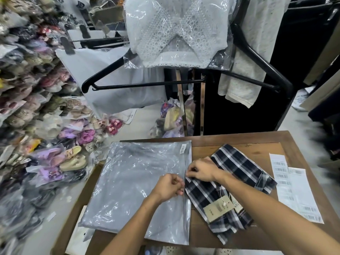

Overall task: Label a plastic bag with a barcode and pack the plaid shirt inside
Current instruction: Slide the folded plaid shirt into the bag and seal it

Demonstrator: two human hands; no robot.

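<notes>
A clear plastic bag [132,184] lies flat on the wooden table [239,142], on top of a stack of similar bags. A small barcode sticker [183,149] sits at its far right corner. To its right lies the dark plaid shirt [231,173], folded, with brown paper tags [218,207] on it. My left hand [168,187] pinches the bag's right edge. Just beyond it my right hand [201,170] pinches the same edge, resting over the shirt.
White barcode label sheets [294,186] lie at the table's right side. Black hangers [147,82] and a bagged white lace top [176,32] hang behind the table. Several bagged shoes [55,140] are piled on the left.
</notes>
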